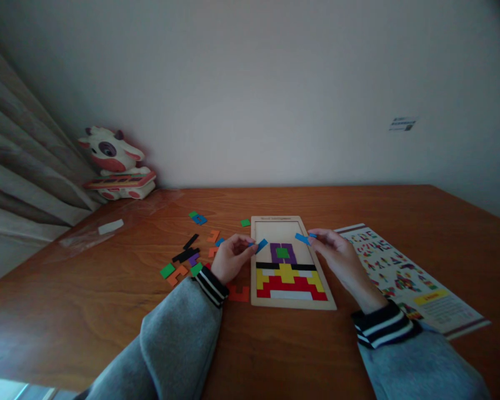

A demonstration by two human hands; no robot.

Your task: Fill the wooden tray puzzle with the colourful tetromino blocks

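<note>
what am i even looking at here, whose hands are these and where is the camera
The camera sits on a person's head, looking down at their own two hands over a wooden table. There is no machine. The left hand pinches a small blue piece; the right hand pinches another blue piece. Between them lies a wooden puzzle tray, its lower part filled with coloured blocks. Loose pieces lie left of it, a printed pattern sheet on the right, and a toy cow stands by the wall.
</note>
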